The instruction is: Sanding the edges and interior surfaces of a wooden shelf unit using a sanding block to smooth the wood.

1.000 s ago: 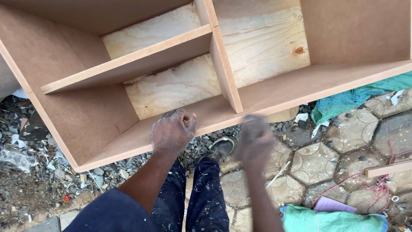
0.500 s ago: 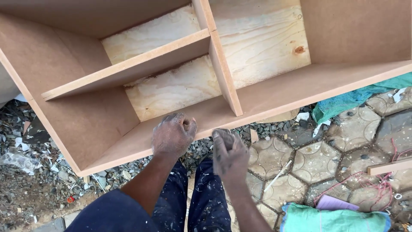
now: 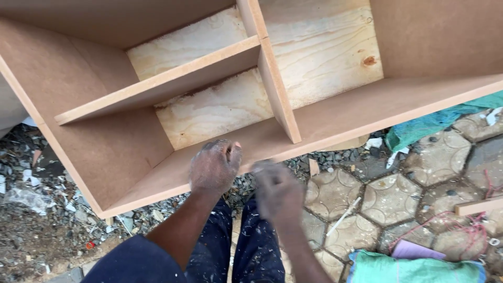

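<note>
1. Brown fibreboard shelf cabinet with pale plywood back [image 3: 335, 112] lies on its side over rubble and hexagonal paving stones [image 3: 387, 196].
2. Left hand [image 3: 214, 166] fisted, gripping cabinet's front edge.
3. Right hand [image 3: 276, 189] blurred just beside it; grip unclear.

The right hand [image 3: 277, 189] was blurred, so its grip could not be made out. The wooden cabinet [image 3: 251, 89] was cut off at the top and right edges. Whatever was pinched in the left hand [image 3: 214, 166] was hidden by its curled fingers.
</note>
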